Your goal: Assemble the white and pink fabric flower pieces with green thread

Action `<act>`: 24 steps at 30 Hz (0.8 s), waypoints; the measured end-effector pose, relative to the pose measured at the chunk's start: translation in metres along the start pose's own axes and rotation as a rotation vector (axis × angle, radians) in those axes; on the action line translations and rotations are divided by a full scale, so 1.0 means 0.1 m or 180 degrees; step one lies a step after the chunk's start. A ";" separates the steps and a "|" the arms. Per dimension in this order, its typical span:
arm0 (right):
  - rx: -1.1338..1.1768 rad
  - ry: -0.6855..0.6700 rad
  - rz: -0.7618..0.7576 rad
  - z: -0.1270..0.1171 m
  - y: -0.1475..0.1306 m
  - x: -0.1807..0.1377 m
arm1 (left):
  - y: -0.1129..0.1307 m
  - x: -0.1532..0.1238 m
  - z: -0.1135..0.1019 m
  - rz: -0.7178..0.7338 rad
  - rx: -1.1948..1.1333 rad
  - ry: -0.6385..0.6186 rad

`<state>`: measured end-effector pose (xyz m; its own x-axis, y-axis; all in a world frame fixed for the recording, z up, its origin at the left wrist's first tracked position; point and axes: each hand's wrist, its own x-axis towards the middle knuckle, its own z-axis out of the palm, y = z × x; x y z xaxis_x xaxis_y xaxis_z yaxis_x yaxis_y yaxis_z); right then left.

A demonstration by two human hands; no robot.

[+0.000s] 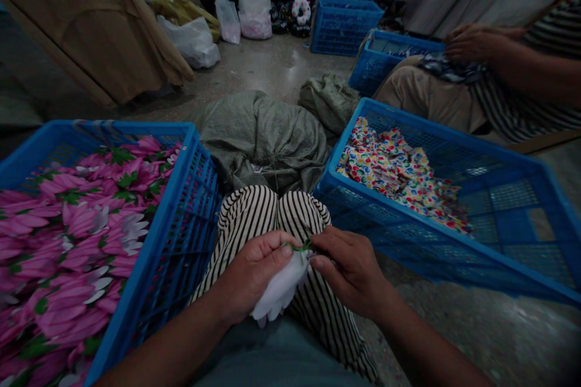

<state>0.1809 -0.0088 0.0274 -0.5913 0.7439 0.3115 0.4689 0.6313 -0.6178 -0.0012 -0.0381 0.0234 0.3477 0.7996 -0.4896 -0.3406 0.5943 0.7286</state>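
Centrally, as I view it remotely, my left hand [254, 275] clenches a white fabric flower [281, 287] above my striped knees [254, 211], while my right hand [349, 269] pinches a green strand [298, 247] at its base. Left: blue crate [181, 193] of pink flowers [77, 224]. Right: blue crate [436, 151] of dotted fabric [394, 178]. Upper right: co-worker's hand [472, 42] on patterned cloth [449, 69].

Blue plastic crates [178, 224] hold pink fabric flowers [68, 242] and polka-dot cloth [399, 181], beside a grey woven sack [263, 139].
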 end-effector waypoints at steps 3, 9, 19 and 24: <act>-0.0093 -0.0050 0.0015 0.00 0.00 0.00 | 0.01 0.00 0.01 -0.0016 0.0108 -0.0043; -0.0151 -0.0006 -0.0005 0.00 -0.01 -0.01 | 0.06 -0.01 0.04 0.0041 0.0187 -0.0045; -0.0086 -0.0110 0.0037 0.00 -0.02 0.00 | 0.05 0.00 0.03 0.0066 0.0325 -0.0075; -0.0063 -0.0027 0.0008 -0.01 -0.03 0.00 | 0.04 -0.01 0.01 0.0055 0.0214 -0.0148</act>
<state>0.1807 -0.0105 0.0301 -0.5956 0.7436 0.3038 0.4832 0.6338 -0.6040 -0.0017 -0.0367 0.0273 0.3829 0.8039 -0.4552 -0.2881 0.5720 0.7680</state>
